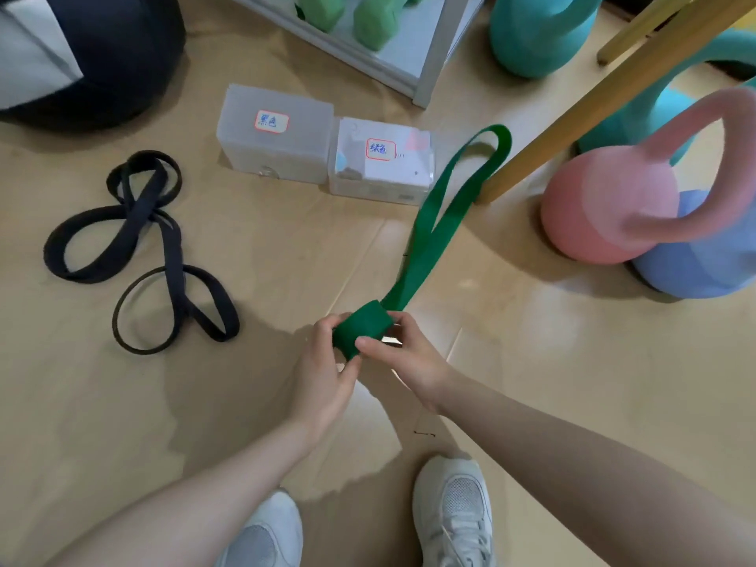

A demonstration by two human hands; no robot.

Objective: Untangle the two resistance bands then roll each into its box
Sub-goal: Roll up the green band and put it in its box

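A green resistance band (444, 206) is partly wound into a short roll at its near end; its free loop stretches away toward the far right across the floor. My left hand (323, 370) grips the roll from the left. My right hand (403, 354) pinches it from the right, thumb across the front. The black band (139, 247) lies by itself on the floor at the left in loose twisted loops. Two clear plastic boxes sit side by side beyond: the left box (274, 135) and the right box (382, 161), each with a red-edged label.
Pink (613, 202), blue (695, 259) and teal (540, 30) kettlebells stand at the right. A slanted wooden leg (593, 104) meets the floor beside the green loop. A rack with green dumbbells (368, 18) is behind the boxes, a dark cushion (102, 55) at far left. My white shoes (450, 509) are below.
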